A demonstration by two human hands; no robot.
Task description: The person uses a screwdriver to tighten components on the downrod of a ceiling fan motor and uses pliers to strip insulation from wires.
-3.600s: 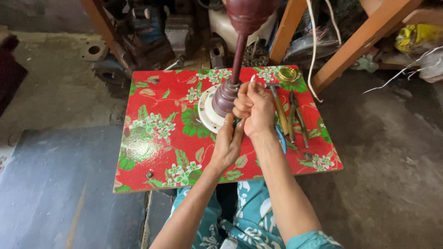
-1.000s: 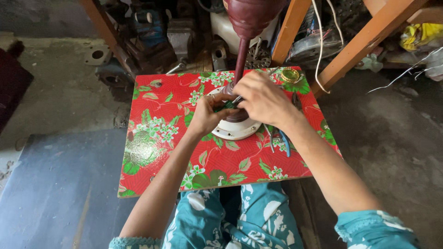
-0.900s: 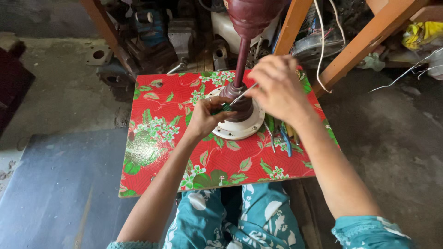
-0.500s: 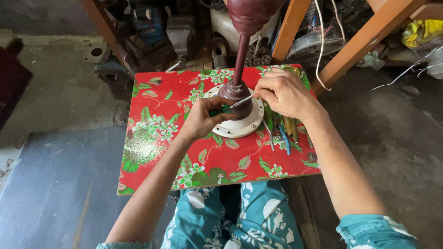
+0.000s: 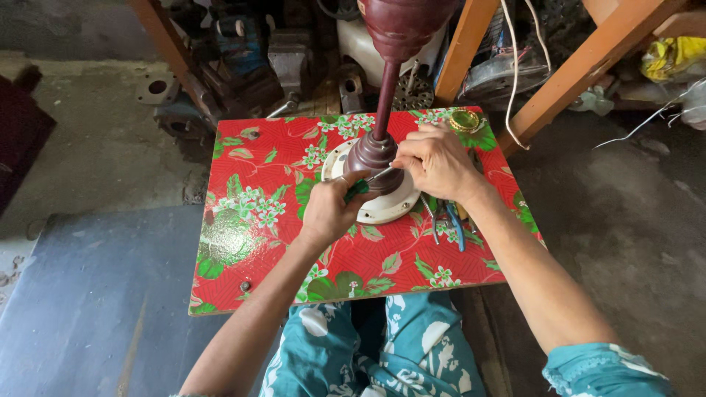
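Note:
A dark maroon fan body (image 5: 379,151) with a tall rod stands on a white round base (image 5: 386,208) on a small red table with a flower pattern (image 5: 250,220). My left hand (image 5: 329,209) grips a green-handled screwdriver (image 5: 362,187), its metal tip pointing up at the maroon housing. My right hand (image 5: 435,162) rests against the right side of the housing, fingers pinched at the screwdriver's tip. The maroon upper bell (image 5: 404,26) rises out of the top of the view.
Pliers and other tools (image 5: 448,220) lie on the table beside my right wrist. A small gold lid (image 5: 465,120) sits at the far right corner. Wooden legs (image 5: 581,70), cables and metal machine parts (image 5: 250,62) crowd the back. My knees are under the table.
My right hand has come down from above the housing to its right side. My left hand has shifted lower and now points the screwdriver at the housing.

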